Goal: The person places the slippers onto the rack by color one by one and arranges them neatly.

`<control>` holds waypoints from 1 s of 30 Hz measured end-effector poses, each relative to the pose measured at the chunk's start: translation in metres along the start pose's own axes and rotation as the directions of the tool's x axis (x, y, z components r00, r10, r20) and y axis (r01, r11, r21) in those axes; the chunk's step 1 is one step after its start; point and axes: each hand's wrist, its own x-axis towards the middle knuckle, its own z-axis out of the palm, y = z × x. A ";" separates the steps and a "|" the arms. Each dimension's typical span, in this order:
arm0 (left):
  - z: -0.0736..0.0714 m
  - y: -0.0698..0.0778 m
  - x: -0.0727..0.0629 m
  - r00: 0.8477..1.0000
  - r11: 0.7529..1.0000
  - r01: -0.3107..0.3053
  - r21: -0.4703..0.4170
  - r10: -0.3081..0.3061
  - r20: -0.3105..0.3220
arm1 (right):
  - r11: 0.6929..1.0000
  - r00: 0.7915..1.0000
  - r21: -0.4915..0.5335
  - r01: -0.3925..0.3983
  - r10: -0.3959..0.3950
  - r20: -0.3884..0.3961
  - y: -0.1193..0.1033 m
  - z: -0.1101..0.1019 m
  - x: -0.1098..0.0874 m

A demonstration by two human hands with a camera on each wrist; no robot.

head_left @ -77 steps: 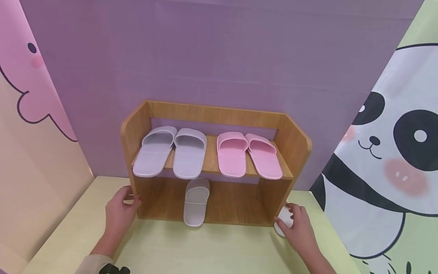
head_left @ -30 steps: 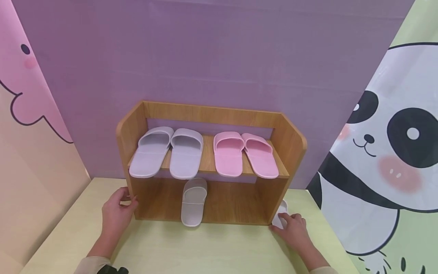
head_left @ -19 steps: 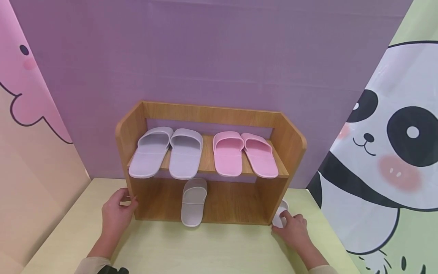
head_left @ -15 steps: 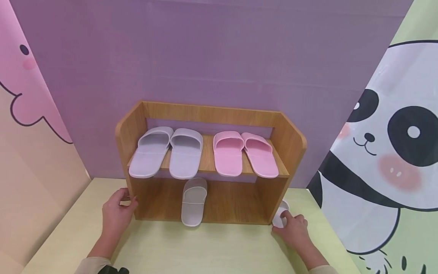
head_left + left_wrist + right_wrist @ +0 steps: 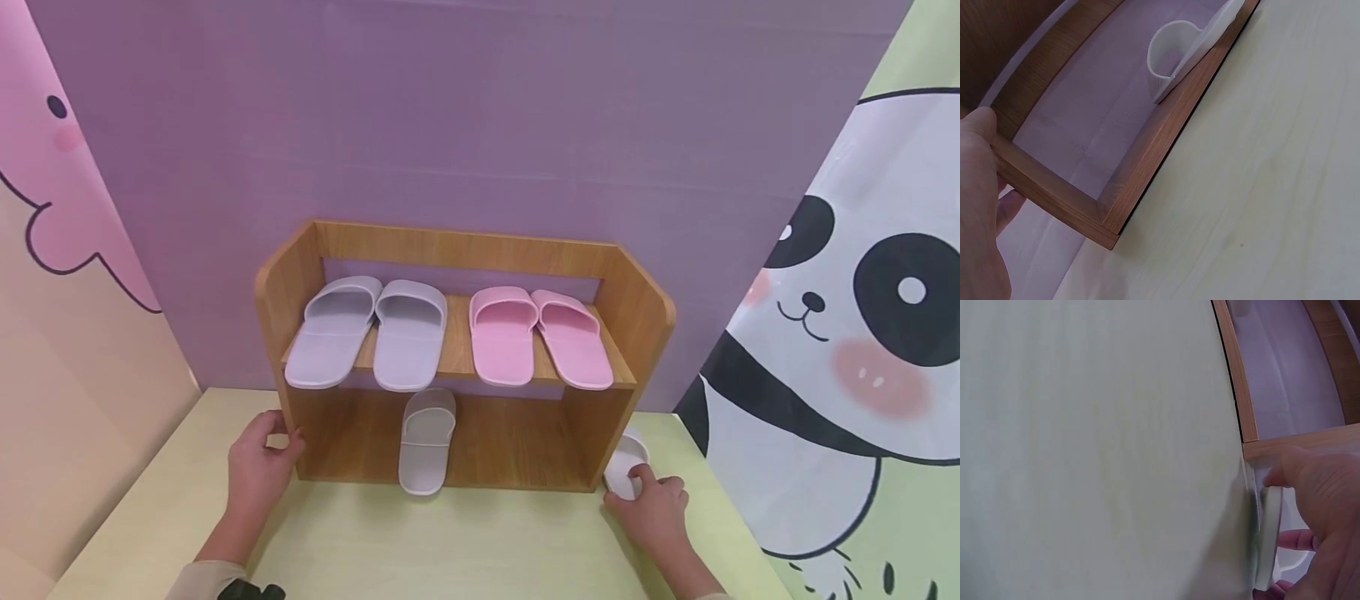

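Observation:
My left hand (image 5: 258, 467) grips the left side panel of a wooden shoe rack (image 5: 465, 246) between thumb and fingers; the left wrist view shows the thumb on the panel's front edge. At the rack's right side, my right hand (image 5: 652, 512) holds a white slipper (image 5: 626, 458) by its near end. In the right wrist view the thumb presses one face of that slipper (image 5: 1270, 537) and fingers reach round the other. A matching off-white slipper (image 5: 423, 467) sits on the lower shelf, its near end jutting past the front edge.
On the upper shelf stand two lilac slippers (image 5: 408, 354) at left and two pink slippers (image 5: 502, 354) at right. The pale wooden table (image 5: 450, 550) extends in front. A purple backdrop (image 5: 480, 125) closes off the back, with a panda-print sheet (image 5: 795, 483) at right.
My right hand has shifted to the right with the white slipper, and more of that slipper shows beyond the side panel. The left hand keeps its grip; the shelved slippers stay put.

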 end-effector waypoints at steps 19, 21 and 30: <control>0.000 0.004 0.002 1.000 1.000 -0.010 0.017 0.010 0.004 | 0.980 0.972 0.200 0.014 0.034 -0.233 -0.006 -0.008 -0.010; 0.000 0.004 0.001 1.000 1.000 -0.002 0.017 0.002 0.011 | 0.975 0.960 0.220 0.036 0.027 -0.278 -0.007 -0.008 -0.010; -0.001 0.005 0.000 1.000 1.000 0.006 0.012 -0.007 0.010 | 0.951 0.908 0.286 0.121 0.010 -0.418 -0.009 -0.008 -0.013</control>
